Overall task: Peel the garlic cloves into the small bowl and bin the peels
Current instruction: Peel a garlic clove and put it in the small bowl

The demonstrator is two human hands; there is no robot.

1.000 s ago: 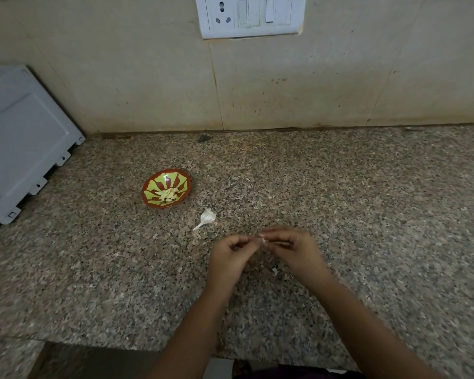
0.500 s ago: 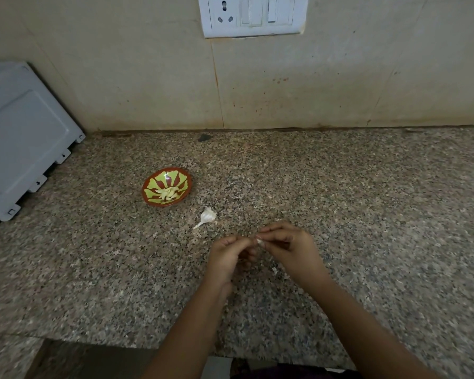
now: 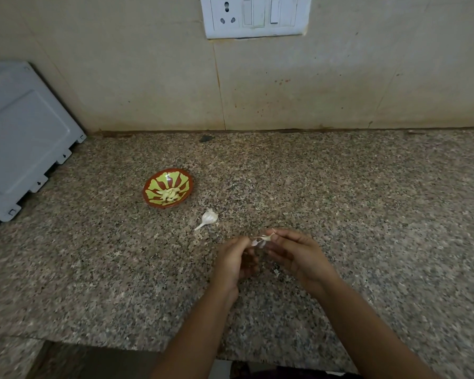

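Head-camera view looking down on a speckled stone worktop (image 3: 340, 201). Both hands meet near the middle, fingertips almost touching. The left hand (image 3: 236, 261) has its fingers curled, and its grip pinches a small garlic clove (image 3: 255, 243). The right hand (image 3: 296, 253) pinches a thin strip of papery skin (image 3: 266, 237) that stretches left to right between the two grips. The clove is too small to tell how much skin remains on it.

The small bowl (image 3: 147, 184), red-brown with a yellow-green pattern, sits on the worktop to the far left of the hands and holds a heap of peeled cloves (image 3: 169, 194). The left hand is the nearer one to it, so dropping the clove likely means a short reach away and leftward. Between bowl and hands lies the rest of the garlic bulb (image 3: 209, 216), stalk pointing near-left. A scrap of peel (image 3: 276, 272) lies beneath the right hand. No bin is in view.
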